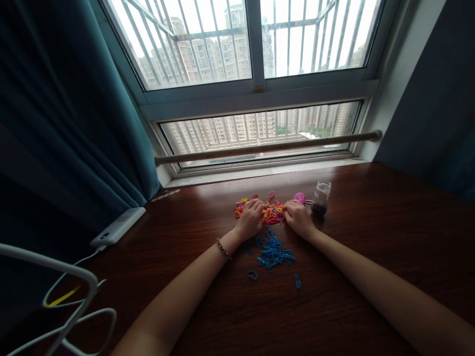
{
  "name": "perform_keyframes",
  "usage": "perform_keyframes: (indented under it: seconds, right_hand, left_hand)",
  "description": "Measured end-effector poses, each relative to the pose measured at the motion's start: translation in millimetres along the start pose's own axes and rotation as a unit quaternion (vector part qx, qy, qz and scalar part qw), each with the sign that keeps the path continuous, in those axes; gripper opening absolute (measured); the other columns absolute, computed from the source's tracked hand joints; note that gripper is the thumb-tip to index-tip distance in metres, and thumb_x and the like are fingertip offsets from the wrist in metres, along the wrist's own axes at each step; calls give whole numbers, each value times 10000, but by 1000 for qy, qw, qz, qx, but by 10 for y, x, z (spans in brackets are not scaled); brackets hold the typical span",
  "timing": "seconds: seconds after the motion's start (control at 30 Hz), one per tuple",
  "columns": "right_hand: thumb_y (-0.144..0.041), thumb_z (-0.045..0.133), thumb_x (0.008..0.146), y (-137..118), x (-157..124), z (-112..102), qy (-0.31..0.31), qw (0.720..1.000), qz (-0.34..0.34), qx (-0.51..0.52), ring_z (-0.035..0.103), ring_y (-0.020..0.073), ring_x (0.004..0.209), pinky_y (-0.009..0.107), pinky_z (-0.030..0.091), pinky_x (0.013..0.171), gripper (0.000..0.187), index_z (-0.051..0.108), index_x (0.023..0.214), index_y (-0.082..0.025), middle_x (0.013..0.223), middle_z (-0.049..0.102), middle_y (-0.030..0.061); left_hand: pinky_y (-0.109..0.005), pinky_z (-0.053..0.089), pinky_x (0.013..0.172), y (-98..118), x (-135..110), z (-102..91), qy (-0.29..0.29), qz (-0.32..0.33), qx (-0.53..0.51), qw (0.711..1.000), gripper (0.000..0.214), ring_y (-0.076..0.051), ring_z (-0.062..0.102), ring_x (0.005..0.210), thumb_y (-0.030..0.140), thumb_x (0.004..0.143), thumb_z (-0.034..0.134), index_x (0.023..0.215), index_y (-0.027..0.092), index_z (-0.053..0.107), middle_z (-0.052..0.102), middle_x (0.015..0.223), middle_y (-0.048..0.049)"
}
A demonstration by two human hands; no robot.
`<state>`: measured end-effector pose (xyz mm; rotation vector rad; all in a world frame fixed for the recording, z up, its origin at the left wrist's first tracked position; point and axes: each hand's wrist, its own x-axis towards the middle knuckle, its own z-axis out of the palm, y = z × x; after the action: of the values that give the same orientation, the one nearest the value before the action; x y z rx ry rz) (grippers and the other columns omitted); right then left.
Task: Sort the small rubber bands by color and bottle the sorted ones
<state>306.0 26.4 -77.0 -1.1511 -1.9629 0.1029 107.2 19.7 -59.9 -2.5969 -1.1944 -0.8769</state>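
Note:
A heap of small red, yellow, orange and pink loops (273, 213), which look like hair elastics, lies on the dark wooden table. At its left side my left hand (252, 217) bends over it, fingertips closed down among the loops. My right hand (299, 218) reaches the heap's right edge with its fingers drawn together. Whatever either hand pinches is too small to make out. Closer to me, below both hands, is a separate pile of blue loops (273, 252). One blue loop (252, 275) and another blue loop (298, 281) lie apart from that pile.
Just beyond my right hand stand a clear jar (319, 198) with dark contents and a pink cup-like scoop (299, 197). A white device (118, 227) with a cable rests at the table's left edge. White tubing (83, 274) curves at lower left, and a barred window closes the far side.

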Motion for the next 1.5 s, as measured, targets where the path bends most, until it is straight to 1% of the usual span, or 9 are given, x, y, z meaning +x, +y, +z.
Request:
perform_keyframes:
  seconds: [0.17, 0.3, 0.5, 0.77, 1.0, 1.17, 1.3, 1.4, 1.5]
  right_hand:
    - [-57, 477, 711, -32, -2, -4, -24, 998, -44, 25, 482, 210, 985, 372, 371, 888, 299, 651, 897, -212, 964, 649, 35]
    - [-51, 482, 702, -28, -8, 6, -48, 997, -47, 27, 481, 228, 998, 411, 365, 885, 294, 677, 828, -231, 936, 666, 25]
    - [-43, 458, 714, -2, 1, -2, -18, 999, -24, 24, 530, 212, 922, 375, 403, 853, 286, 682, 801, -197, 875, 668, 51]
    - [-33, 404, 716, 17, 8, -2, 21, 998, 2, 66, 566, 186, 912, 331, 441, 854, 357, 657, 927, -170, 981, 635, 69]
    - [-38, 396, 712, 23, 13, 2, 31, 997, 7, 74, 575, 188, 903, 334, 449, 840, 370, 643, 952, -173, 964, 636, 71]
    - [-46, 407, 714, 25, 14, -3, 25, 997, 20, 65, 577, 188, 865, 327, 454, 813, 342, 646, 923, -175, 915, 644, 67]
    - [-55, 411, 720, 35, 17, -4, 24, 998, 34, 49, 580, 189, 846, 321, 451, 803, 316, 648, 901, -162, 898, 650, 72]
    - [-62, 411, 727, 42, 16, -4, 18, 998, 46, 39, 580, 192, 838, 322, 446, 800, 298, 647, 886, -152, 886, 652, 81]
    - [-68, 415, 729, 51, 14, 0, 16, 998, 55, 32, 576, 196, 837, 333, 438, 805, 284, 647, 870, -152, 879, 652, 82]
  left_hand:
    - [-478, 197, 1022, 9, 18, -1, -84, 10, -32, 996, 361, -233, 302, 1228, 335, 855, 409, 1209, 266, 428, 503, 1227, -39]
    - [-529, 114, 1039, -14, 36, 47, -121, -7, -44, 992, 344, -231, 281, 1252, 376, 870, 366, 1201, 326, 442, 502, 1240, 5]
    - [-521, 119, 1042, -10, 35, 67, -103, -24, -35, 994, 314, -234, 320, 1218, 400, 856, 390, 1105, 265, 526, 532, 1190, -34]
    - [-512, 173, 1012, -31, 14, 84, -82, -56, -26, 995, 341, -236, 355, 1180, 409, 859, 373, 1117, 216, 481, 547, 1134, -76]
    - [-473, 257, 959, -28, 19, 78, -49, -90, -29, 994, 336, -248, 402, 1116, 421, 853, 377, 1032, 167, 505, 557, 1053, -97]
    - [-490, 226, 967, -33, 15, 93, -51, -90, -17, 994, 333, -252, 385, 1122, 402, 853, 391, 1073, 180, 506, 549, 1077, -95]
    - [-498, 205, 971, -20, 19, 74, -59, -76, -6, 995, 320, -235, 387, 1108, 356, 864, 388, 1148, 250, 493, 559, 1052, -64]
    - [-510, 200, 965, -9, 24, 60, -62, -66, -4, 996, 289, -231, 391, 1096, 341, 867, 389, 1115, 280, 524, 569, 1023, -50]
    - [-515, 202, 965, -8, 24, 70, -57, -66, -2, 996, 247, -232, 392, 1096, 324, 860, 408, 1038, 255, 565, 571, 1014, -54]
